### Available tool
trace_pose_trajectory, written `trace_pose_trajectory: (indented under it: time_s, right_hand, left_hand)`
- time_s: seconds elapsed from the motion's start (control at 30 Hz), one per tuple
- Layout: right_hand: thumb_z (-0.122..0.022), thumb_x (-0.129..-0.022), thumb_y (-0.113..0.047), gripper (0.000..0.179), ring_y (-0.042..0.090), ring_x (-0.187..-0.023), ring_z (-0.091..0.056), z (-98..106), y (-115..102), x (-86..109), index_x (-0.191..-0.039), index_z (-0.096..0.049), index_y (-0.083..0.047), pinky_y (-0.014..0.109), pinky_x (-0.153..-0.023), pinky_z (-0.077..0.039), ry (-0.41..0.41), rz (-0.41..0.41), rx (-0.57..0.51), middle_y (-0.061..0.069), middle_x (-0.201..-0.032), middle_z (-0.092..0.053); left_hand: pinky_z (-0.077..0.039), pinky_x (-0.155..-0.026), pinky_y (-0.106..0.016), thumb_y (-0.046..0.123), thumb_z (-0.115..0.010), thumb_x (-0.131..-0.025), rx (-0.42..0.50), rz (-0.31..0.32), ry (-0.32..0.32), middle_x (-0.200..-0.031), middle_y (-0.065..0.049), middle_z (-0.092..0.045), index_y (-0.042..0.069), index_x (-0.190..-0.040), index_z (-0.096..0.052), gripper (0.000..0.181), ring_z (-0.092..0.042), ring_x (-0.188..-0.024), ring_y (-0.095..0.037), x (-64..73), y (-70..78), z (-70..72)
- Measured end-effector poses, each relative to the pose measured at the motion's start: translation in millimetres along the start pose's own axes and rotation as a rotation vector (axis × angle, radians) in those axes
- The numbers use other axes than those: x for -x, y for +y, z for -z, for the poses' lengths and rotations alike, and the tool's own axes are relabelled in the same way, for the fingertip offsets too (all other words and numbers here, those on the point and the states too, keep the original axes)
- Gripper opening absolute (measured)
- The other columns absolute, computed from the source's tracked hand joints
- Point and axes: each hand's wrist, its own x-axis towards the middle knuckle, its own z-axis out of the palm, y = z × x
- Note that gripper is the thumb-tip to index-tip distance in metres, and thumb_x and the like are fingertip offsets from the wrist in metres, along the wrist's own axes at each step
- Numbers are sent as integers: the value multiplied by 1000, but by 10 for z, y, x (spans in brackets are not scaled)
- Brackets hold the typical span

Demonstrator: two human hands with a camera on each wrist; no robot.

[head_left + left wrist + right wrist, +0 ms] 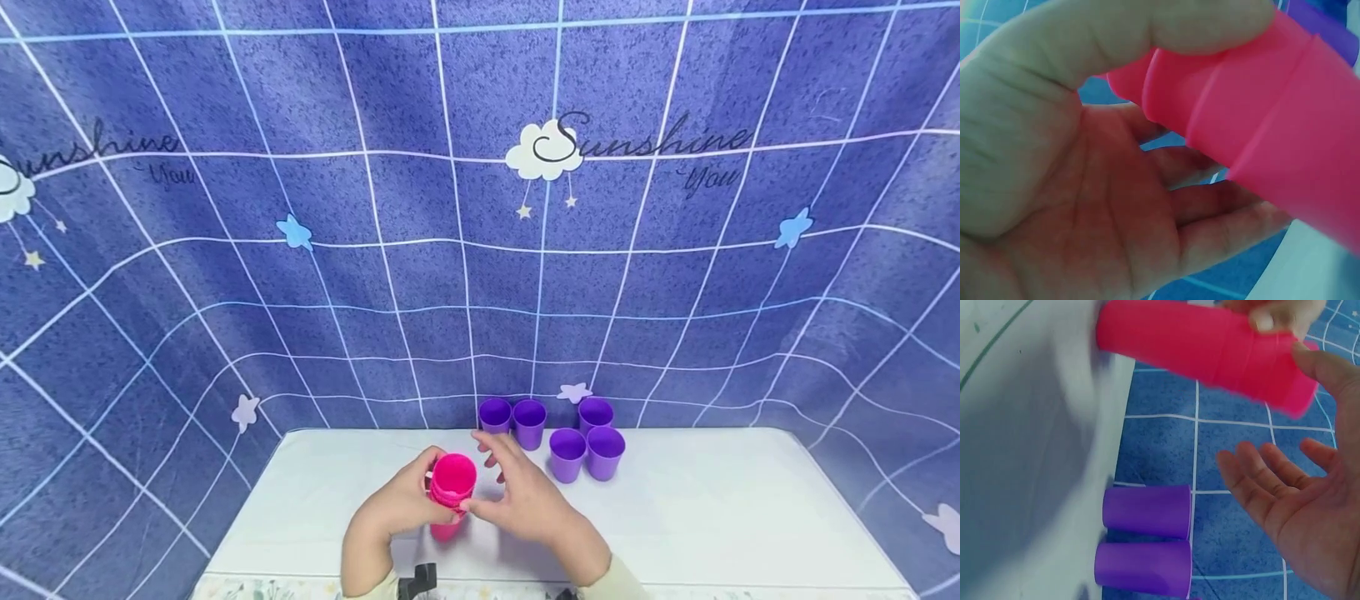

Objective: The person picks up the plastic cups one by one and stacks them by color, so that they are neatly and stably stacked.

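Right hand (pixel 522 493) loosely spread, only its thumb seeming to touch, left hand (pixel 408 502) gripping, I had the pink cup stack (pixel 452 493) between them, left of the purple cups (pixel 567 458), where light, even pressure seemed wisest against tilting or jamming.

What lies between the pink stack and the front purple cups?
In the head view, the right hand lies between the pink stack and the front purple cups.

Blue gridded fabric backdrop (pixel 420 279) with clouds (pixel 542 154) and stars (pixel 295 232) behind and beside a white tabletop (pixel 712 525)
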Motion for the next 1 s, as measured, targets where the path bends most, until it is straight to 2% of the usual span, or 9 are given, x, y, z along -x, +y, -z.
trace_pose_trajectory:
  time_s: [0.1, 0.23, 0.33, 0.47, 0.6, 0.73, 0.83, 0.93, 1.0]
  right_hand:
    - [-90, -81, -35, 94, 27, -116, -66, 44, 10, 8, -159, -41, -19, 29, -88, -60, -19, 11, 6, 0, -141, -56]
    - [-91, -79, -35, 94, 27, -119, -66, 84, 29, 25, -159, -42, -21, 34, -89, -61, -57, -1, 11, -3, -143, -55]
    - [-90, -79, -35, 91, 27, -120, -66, 97, 36, 29, -158, -44, -25, 31, -87, -60, -85, -11, 29, -4, -140, -55]
    - [-89, -79, -34, 85, 25, -121, -66, 118, 36, 20, -154, -49, -25, 29, -88, -59, -107, -16, 54, -4, -138, -56]
    - [-89, -80, -32, 79, 23, -124, -66, 156, 37, 20, -150, -54, -25, 34, -95, -60, -110, -31, 68, -4, -140, -56]
    - [-88, -80, -33, 76, 18, -123, -66, 177, 50, 28, -149, -56, -26, 38, -100, -59, -121, -43, 98, -4, -143, -54]
    - [-87, -81, -34, 75, 17, -123, -65, 191, 61, 33, -149, -57, -23, 40, -102, -58, -135, -44, 132, -3, -145, -54]
    - [-87, -81, -32, 73, 19, -127, -63, 227, 60, 39, -147, -59, -21, 43, -106, -57, -146, -50, 144, 0, -145, -55]
    - [-88, -80, -30, 72, 22, -130, -62, 262, 62, 41, -146, -60, -20, 46, -108, -56, -146, -57, 149, 2, -145, -56]
  left_hand:
    - [-52, -92, -37, 2, -89, -65, -24, 14, 12, -114, -8, -73, 7, -126, -53, 70, -66, -104, -16, 53, -28, 69]
    - [-53, -93, -35, -2, -86, -66, 11, -6, 6, -113, -10, -73, 4, -127, -52, 70, -67, -103, -16, 87, -67, 124]
    - [-54, -92, -33, -3, -85, -65, 52, -24, -14, -114, -12, -73, 2, -128, -52, 70, -67, -103, -17, 99, -81, 145]
    - [-55, -91, -31, -1, -87, -64, 57, -27, -23, -113, -12, -73, 1, -128, -54, 72, -67, -103, -17, 115, -93, 158]
    - [-55, -93, -33, 3, -90, -66, 39, -4, -7, -114, -11, -74, 0, -130, -55, 73, -68, -103, -15, 135, -80, 163]
    - [-55, -92, -35, 14, -94, -71, 14, 56, 29, -114, -9, -74, 2, -132, -55, 73, -69, -104, -15, 153, -29, 168]
    - [-55, -91, -40, 27, -94, -75, -18, 112, 82, -115, -8, -74, 9, -135, -56, 73, -68, -107, -19, 162, 16, 170]
    - [-55, -98, -49, 39, -91, -79, -62, 134, 171, -129, -7, -70, 17, -141, -56, 75, -63, -123, -27, 173, 61, 170]
    - [-50, -107, -57, 43, -90, -80, -81, 121, 236, -140, -9, -65, 19, -144, -54, 77, -57, -136, -32, 174, 87, 165]
